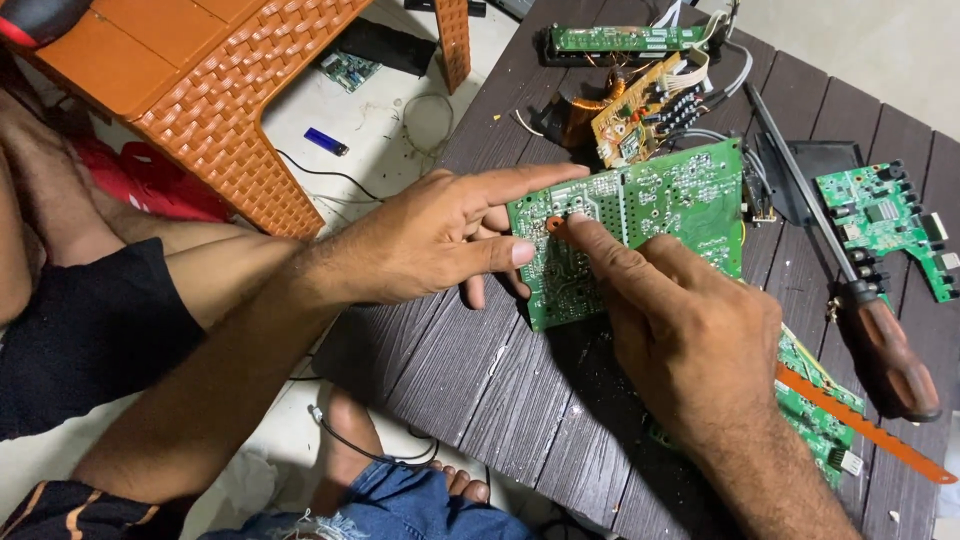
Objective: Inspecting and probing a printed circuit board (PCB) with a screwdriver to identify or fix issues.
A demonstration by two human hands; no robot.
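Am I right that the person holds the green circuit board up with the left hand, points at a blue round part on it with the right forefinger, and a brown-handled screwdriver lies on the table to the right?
Nearly: the round part is orange, not blue, as the head view shows. The left hand does hold the green circuit board, the right hand does point at the part, and the brown-handled screwdriver lies on the dark table to the right.

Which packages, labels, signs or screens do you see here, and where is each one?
No packages, signs or screens are in view.
Only tiny white printed markings show on the green circuit board, which the left hand holds and the right hand touches; too small to describe.
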